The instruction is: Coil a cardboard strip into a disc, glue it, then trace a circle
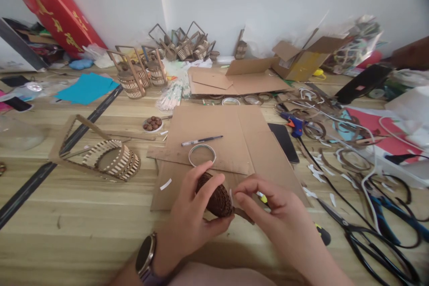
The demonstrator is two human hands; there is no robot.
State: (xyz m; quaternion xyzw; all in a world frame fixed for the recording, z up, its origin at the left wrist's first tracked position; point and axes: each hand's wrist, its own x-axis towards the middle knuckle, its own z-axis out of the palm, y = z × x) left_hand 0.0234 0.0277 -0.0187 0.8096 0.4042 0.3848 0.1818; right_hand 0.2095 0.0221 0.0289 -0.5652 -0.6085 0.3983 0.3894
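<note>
My left hand point(194, 210) grips a dark brown coiled disc point(217, 194), with fingers over its upper edge and the thumb beneath. From the coil's lower right side a short brown strip end point(244, 215) sticks out. Right beside it, my right hand point(271, 208) has thumb and forefinger pinched on a small white strip point(231, 193), which is partly hidden by the fingers. Below both hands lies a cardboard sheet point(268, 165), bearing a pen point(202, 140) and a white-rimmed ring point(189, 156). A yellow-tipped tool point(262, 197) shows partly behind my right hand.
Left stands a slatted basket with a handle point(129, 163), near a bowl of brown nuts point(153, 124). Large black scissors point(348, 228), pliers point(380, 219), a blue glue gun point(295, 125) and cables crowd the right. More small baskets point(134, 82) and a carton point(298, 65) line the back.
</note>
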